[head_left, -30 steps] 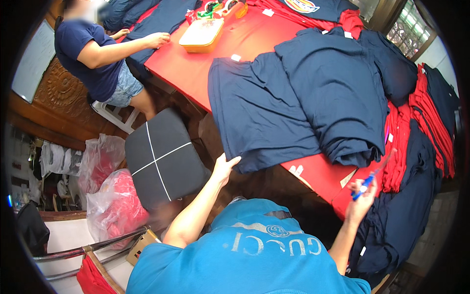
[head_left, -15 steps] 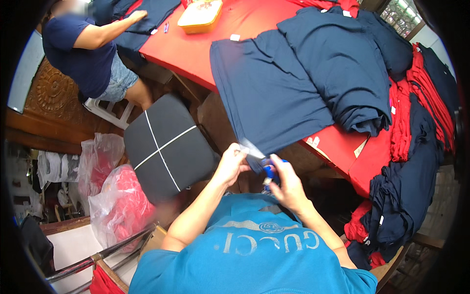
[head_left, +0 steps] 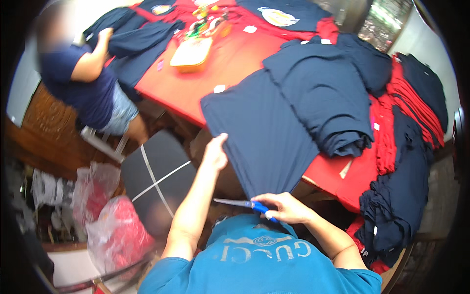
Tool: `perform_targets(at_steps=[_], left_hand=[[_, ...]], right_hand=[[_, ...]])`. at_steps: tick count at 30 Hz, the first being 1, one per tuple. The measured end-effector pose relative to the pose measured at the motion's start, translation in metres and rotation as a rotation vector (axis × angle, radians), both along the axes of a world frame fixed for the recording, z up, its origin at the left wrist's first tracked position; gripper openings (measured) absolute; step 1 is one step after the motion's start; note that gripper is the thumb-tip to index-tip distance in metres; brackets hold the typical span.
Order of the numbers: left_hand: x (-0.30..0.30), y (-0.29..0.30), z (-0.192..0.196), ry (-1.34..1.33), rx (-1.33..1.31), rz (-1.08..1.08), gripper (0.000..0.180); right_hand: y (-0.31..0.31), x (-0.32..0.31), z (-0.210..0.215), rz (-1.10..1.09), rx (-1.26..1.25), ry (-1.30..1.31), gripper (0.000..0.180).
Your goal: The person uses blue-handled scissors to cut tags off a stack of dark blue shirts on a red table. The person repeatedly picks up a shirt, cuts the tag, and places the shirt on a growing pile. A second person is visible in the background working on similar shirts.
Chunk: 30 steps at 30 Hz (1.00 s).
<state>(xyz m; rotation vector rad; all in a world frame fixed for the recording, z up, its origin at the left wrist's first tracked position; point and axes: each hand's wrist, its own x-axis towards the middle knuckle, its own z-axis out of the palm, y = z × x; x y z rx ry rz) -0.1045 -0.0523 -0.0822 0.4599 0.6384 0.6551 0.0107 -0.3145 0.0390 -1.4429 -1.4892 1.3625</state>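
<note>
A navy garment (head_left: pixel 262 122) hangs over the near edge of the red-covered table, its lower part drawn toward me. My left hand (head_left: pixel 215 153) is closed at the garment's left edge, fingertips pinching the cloth. In my right hand (head_left: pixel 286 208) are scissors with blue handles (head_left: pixel 264 209), held close to my chest, their blades pointing left. The garment's bottom end reaches up to my right hand; whether those fingers also grip the cloth, I cannot tell.
On the red table (head_left: pixel 235 54) sit a yellow plastic box (head_left: pixel 191 53), a rolled navy garment pile (head_left: pixel 338 93) and red stacks (head_left: pixel 387 132). A black cushioned stool (head_left: pixel 156 166) and bagged red cloth (head_left: pixel 120 235) are at left. Another person (head_left: pixel 81 83) handles navy garments at far left.
My left hand has moved up along the garment's left edge, away from the scissors. My right hand has come nearer my chest, the blades now pointing left. The cloth is pulled taut downward.
</note>
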Motion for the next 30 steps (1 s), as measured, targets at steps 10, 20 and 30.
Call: perform_targets(at_steps=[10, 20, 30], left_hand=[[0.183, 0.178, 0.157, -0.203, 0.666, -0.074, 0.021], [0.393, 0.187, 0.129, 1.07, 1.577, -0.26, 0.102], [0.348, 0.098, 0.118, 0.446, 1.034, -0.246, 0.048]], right_hand=[[-0.04, 0.186, 0.059, -0.888, 0.546, 0.303, 0.048], [-0.121, 0.332, -0.033, -1.641, 0.589, -0.024, 0.059], [-0.043, 0.347, -0.077, -1.571, 0.396, -0.116, 0.075]])
